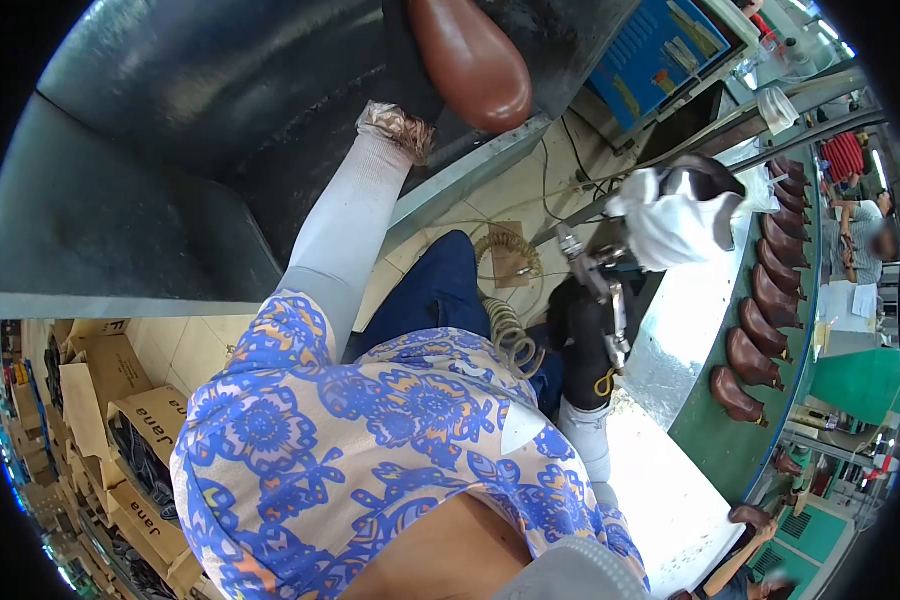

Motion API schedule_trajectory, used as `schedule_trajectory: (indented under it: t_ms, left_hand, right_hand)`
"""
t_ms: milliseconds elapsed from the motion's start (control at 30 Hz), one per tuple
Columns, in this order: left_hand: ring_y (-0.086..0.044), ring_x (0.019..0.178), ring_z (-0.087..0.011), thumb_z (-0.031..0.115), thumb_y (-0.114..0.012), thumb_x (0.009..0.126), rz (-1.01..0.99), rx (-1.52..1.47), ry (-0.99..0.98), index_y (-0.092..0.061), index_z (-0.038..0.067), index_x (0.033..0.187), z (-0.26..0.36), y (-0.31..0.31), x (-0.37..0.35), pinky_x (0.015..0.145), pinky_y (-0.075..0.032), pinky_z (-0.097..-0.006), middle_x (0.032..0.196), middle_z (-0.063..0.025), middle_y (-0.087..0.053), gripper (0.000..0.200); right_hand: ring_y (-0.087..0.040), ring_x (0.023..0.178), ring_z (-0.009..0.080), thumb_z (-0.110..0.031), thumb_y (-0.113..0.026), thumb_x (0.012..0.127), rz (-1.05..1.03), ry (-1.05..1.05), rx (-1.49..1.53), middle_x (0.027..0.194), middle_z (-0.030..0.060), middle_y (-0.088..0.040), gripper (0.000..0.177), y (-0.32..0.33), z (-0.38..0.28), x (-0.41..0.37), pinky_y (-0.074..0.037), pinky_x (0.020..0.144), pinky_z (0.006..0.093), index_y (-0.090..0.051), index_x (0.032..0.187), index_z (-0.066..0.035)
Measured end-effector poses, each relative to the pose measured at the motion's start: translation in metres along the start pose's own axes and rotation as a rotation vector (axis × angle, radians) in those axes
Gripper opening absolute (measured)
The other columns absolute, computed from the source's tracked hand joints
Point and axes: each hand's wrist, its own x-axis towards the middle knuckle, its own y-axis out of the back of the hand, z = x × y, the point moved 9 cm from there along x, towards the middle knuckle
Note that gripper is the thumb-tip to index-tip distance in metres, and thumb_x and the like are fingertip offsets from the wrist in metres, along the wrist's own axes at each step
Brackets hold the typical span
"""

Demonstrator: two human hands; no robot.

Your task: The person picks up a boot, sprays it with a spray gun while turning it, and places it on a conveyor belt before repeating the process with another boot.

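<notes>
The boot [470, 60] is held inside the booth [170, 120] by the gloved left hand [410, 50], closed on its top. A gun [592, 270] is grasped by the right hand [582, 345], beside the bench [670, 350]. The boot is probably best held steady, deep inside the booth.

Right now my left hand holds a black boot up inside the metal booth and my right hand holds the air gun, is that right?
Not quite: the head view shows the boot in your left hand is glossy brown, not black. It is up inside the metal booth, and your gloved right hand does hold the air gun.
</notes>
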Motion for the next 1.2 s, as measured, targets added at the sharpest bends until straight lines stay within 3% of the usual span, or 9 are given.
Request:
schedule_trajectory:
  t_ms: [367, 467, 500, 533, 800, 900, 1033, 1133, 1200]
  left_hand:
    - [-0.05, 0.095, -0.0206, 0.049, -0.042, 0.087, 0.045, -0.013, -0.097, -0.041, 0.011, 0.122, 0.013, -0.009, 0.001, 0.086, -0.041, -0.0337, 0.111, -0.0052, -0.051, 0.052]
    - [-0.05, 0.094, -0.02, 0.051, -0.043, 0.086, 0.094, -0.005, -0.164, -0.041, 0.011, 0.122, 0.02, -0.013, -0.005, 0.086, -0.041, -0.0333, 0.11, -0.0046, -0.051, 0.054]
    - [-0.051, 0.094, -0.0199, 0.052, -0.043, 0.086, 0.106, -0.003, -0.182, -0.041, 0.011, 0.122, 0.022, -0.017, -0.009, 0.086, -0.041, -0.0332, 0.11, -0.0044, -0.051, 0.054]
    - [-0.051, 0.093, -0.0197, 0.053, -0.043, 0.086, 0.122, 0.002, -0.204, -0.041, 0.011, 0.121, 0.025, -0.019, -0.012, 0.085, -0.041, -0.0331, 0.109, -0.0041, -0.052, 0.055]
    - [-0.048, 0.102, -0.0188, 0.051, -0.043, 0.087, 0.195, 0.018, -0.362, -0.04, 0.01, 0.125, 0.031, -0.02, -0.023, 0.091, -0.038, -0.0316, 0.117, -0.004, -0.049, 0.055]
    - [-0.048, 0.101, -0.019, 0.051, -0.042, 0.088, 0.223, -0.014, -0.355, -0.04, 0.011, 0.125, 0.032, -0.019, -0.023, 0.091, -0.038, -0.0323, 0.116, -0.0035, -0.049, 0.054]
    - [-0.048, 0.1, -0.0179, 0.051, -0.04, 0.089, 0.142, -0.089, -0.309, -0.039, 0.012, 0.126, 0.027, -0.017, -0.018, 0.091, -0.037, -0.0321, 0.116, -0.0029, -0.049, 0.054]
    - [-0.048, 0.1, -0.0175, 0.051, -0.039, 0.089, 0.089, -0.153, -0.254, -0.038, 0.013, 0.128, 0.01, 0.014, -0.011, 0.092, -0.037, -0.0317, 0.116, -0.0023, -0.049, 0.054]
    - [-0.048, 0.1, -0.0175, 0.05, -0.039, 0.089, 0.012, -0.215, -0.176, -0.037, 0.013, 0.129, -0.001, 0.027, -0.004, 0.092, -0.037, -0.0317, 0.116, -0.0022, -0.049, 0.054]
  right_hand:
    - [-0.048, 0.046, 0.0077, -0.034, -0.057, 0.081, 0.028, 0.072, 0.079, 0.066, 0.0058, -0.056, 0.041, -0.007, 0.006, -0.002, -0.034, 0.038, 0.0194, -0.048, 0.1, 0.001]
    - [-0.055, 0.073, 0.0105, -0.02, -0.048, 0.089, 0.089, 0.137, -0.153, 0.089, 0.0078, -0.056, 0.027, 0.001, 0.017, -0.003, -0.043, 0.06, 0.0212, -0.049, 0.107, 0.0]
    - [-0.051, 0.05, 0.0112, -0.012, -0.051, 0.079, 0.191, -0.351, 0.188, 0.064, 0.0049, -0.056, 0.014, 0.005, 0.019, -0.002, -0.037, 0.046, 0.0255, -0.057, 0.085, -0.001]
    - [-0.052, 0.098, 0.0182, -0.006, -0.034, 0.093, -0.085, -0.279, -0.376, 0.112, 0.0108, -0.052, 0.032, 0.003, 0.019, 0.008, -0.041, 0.083, 0.0252, -0.041, 0.124, 0.0]
    - [-0.051, 0.103, 0.0203, -0.002, -0.039, 0.089, -0.054, 0.087, -0.16, 0.115, 0.0125, -0.05, 0.037, -0.023, -0.016, 0.009, -0.04, 0.087, 0.0276, -0.039, 0.126, 0.001]
    - [-0.05, 0.105, 0.021, 0.0, -0.041, 0.088, 0.123, 0.221, -0.629, 0.116, 0.0131, -0.05, 0.039, 0.006, 0.036, 0.0, -0.039, 0.088, 0.0285, -0.038, 0.126, 0.001]
    - [-0.05, 0.106, 0.0239, -0.001, -0.042, 0.087, 0.204, 0.038, -0.541, 0.115, 0.0155, -0.051, 0.04, 0.009, 0.013, 0.007, -0.039, 0.089, 0.0301, -0.039, 0.126, 0.001]
    - [-0.058, 0.071, 0.0161, -0.008, -0.049, 0.085, -0.092, 0.291, -0.613, 0.089, 0.0078, -0.058, 0.016, -0.028, -0.034, 0.017, -0.045, 0.057, 0.0294, -0.052, 0.099, 0.0]
    - [-0.058, 0.066, 0.0156, -0.009, -0.052, 0.083, -0.121, 0.073, -0.094, 0.084, 0.0074, -0.059, 0.019, -0.022, -0.035, 0.024, -0.045, 0.054, 0.0281, -0.052, 0.1, 0.0]
